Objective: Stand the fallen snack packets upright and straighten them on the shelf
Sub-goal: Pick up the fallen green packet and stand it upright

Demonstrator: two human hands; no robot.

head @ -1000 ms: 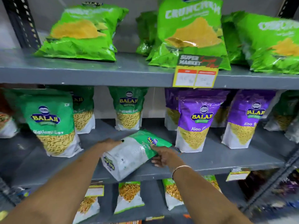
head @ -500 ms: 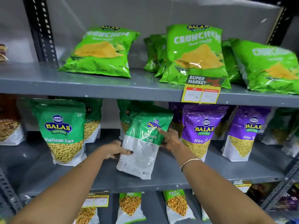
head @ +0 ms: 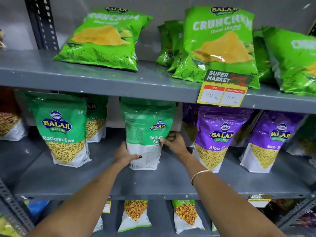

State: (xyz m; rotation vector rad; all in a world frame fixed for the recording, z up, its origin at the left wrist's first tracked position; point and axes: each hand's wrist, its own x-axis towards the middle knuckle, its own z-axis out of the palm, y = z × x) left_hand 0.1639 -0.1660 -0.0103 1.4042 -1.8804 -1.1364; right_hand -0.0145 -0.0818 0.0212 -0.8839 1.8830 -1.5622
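A green and white Ratlami Sev packet [head: 145, 134] stands upright on the grey middle shelf [head: 153, 182], its back panel turned towards me. My left hand [head: 124, 155] grips its lower left side and my right hand [head: 173, 141] grips its right edge. Another Ratlami Sev packet [head: 64, 132] stands upright to the left, with one more partly hidden behind it. Two purple Aloo Sev packets [head: 217, 139] [head: 271, 142] stand upright to the right. On the top shelf, green Crunchem chip bags [head: 106, 40] [head: 220, 43] lean back.
A yellow price tag [head: 222, 93] hangs from the top shelf's front edge. Small packets [head: 135, 214] stand on the lower shelf. Slotted metal uprights [head: 42, 23] frame the rack at left. More packets sit at the far left and far right of the middle shelf.
The green packet went from lying tilted at the shelf's front edge to standing upright further back, both hands on it throughout. The view has tilted upward.
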